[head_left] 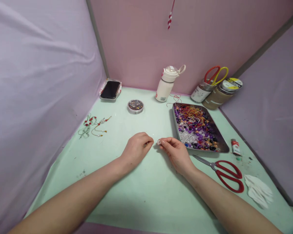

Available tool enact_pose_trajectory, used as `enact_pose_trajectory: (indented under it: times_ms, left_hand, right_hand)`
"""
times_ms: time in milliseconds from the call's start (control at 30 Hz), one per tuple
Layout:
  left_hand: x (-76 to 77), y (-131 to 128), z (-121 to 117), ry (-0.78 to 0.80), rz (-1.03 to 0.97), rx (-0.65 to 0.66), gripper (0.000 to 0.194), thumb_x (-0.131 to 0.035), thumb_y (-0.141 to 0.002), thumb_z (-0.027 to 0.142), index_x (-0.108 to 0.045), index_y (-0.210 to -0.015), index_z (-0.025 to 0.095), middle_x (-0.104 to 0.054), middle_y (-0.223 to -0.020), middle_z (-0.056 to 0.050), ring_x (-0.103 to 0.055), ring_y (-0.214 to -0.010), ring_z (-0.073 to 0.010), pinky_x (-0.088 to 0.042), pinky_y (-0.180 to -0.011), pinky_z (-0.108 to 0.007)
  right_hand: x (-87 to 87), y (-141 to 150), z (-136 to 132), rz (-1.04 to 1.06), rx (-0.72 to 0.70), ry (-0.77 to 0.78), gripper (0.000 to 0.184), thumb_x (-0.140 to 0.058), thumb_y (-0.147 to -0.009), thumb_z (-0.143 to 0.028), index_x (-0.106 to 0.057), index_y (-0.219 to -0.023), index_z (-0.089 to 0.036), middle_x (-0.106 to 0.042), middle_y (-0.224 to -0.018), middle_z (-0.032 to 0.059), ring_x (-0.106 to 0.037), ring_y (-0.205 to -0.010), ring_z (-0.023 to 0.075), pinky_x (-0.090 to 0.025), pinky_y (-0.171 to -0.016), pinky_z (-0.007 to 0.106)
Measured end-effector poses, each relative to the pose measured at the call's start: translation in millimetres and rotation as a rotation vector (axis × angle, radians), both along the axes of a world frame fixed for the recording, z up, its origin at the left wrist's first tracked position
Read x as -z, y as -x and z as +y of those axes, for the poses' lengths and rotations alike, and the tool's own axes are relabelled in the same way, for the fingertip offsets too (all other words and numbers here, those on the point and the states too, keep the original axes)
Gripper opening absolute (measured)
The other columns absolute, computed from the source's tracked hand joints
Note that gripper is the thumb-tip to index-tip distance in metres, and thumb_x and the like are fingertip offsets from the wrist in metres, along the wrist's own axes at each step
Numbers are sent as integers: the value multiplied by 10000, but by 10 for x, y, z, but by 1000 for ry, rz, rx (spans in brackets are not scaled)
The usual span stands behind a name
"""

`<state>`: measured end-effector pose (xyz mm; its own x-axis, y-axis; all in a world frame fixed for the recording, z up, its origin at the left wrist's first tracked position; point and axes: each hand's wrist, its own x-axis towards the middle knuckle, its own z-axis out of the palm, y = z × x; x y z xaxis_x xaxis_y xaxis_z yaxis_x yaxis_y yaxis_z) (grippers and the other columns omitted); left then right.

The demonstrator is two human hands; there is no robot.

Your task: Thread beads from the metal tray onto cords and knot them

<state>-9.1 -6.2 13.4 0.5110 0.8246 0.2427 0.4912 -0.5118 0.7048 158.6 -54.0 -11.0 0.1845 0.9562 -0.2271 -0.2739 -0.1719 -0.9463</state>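
Note:
Above the middle of the green tabletop, my left hand (137, 148) is closed in a pinch. A bit of something dark and golden shows between its fingers, too small to name. My right hand (177, 154) pinches a small clear bead (158, 142) between thumb and forefinger, just right of the left fingertips. The two hands are close together but apart. Right of them lies a metal tray (221, 139) of purple, black, orange and clear beads, with a tangle of orange and red cord (191, 113) on top.
Red-handled scissors (228, 174), a lighter (235, 147) and white gloves (258, 191) lie at right. A beaded green cord (90, 122) is at left. Behind stand a phone (110, 89), a round case (135, 106), a bottle (165, 86) and two jars (200, 94).

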Motion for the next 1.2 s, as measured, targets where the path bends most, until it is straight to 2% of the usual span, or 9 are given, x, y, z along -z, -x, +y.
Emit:
enact_pose_trajectory:
  times_ms: [800,1200]
  left_hand:
    - [-6,13,10,-38,35,32,176,-540,-832,109,-671,-739,181,-653,-763,-19,-578,-741,-144,-441,-698,-267]
    - [8,6,-4,-42,27,28,166,-539,-834,120,-667,-748,181,-646,-756,-17,-577,-739,-142,-438,-699,-267]
  right_hand:
    - [-21,5,3,10,9,10,203,-782,-676,-351,-700,-753,-181,-675,-819,33,-596,-781,145,-471,-769,298]
    - [31,-17,3,-28,-20,-2,181,-769,-698,-348,-709,-760,-189,-678,-839,36,-589,-759,142,-461,-758,299]
